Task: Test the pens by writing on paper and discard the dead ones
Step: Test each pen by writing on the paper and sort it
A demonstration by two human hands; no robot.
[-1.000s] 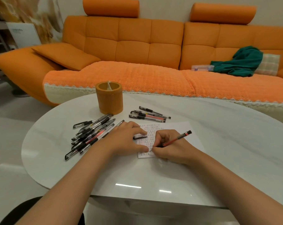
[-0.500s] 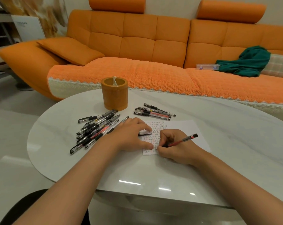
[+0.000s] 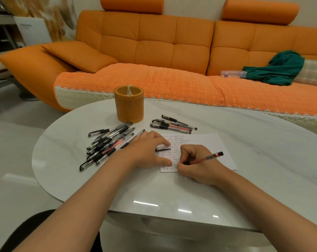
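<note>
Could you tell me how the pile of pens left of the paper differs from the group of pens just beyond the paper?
The left pile holds many more pens than the far group. The left pile's pens lie fanned and overlapping, mostly slanting; the far group's pens lie close together, nearly parallel. The left hand rests against the left pile, while nothing touches the far group. Both lie on the white table and mix capped black and red pens.

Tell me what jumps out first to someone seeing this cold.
The two hands at centre: the right hand writes with a red pen on the sheet of paper, which the left hand pins flat. Left of them lies a big heap of pens; an orange pen cup stands behind, a smaller pen cluster to its right.
</note>
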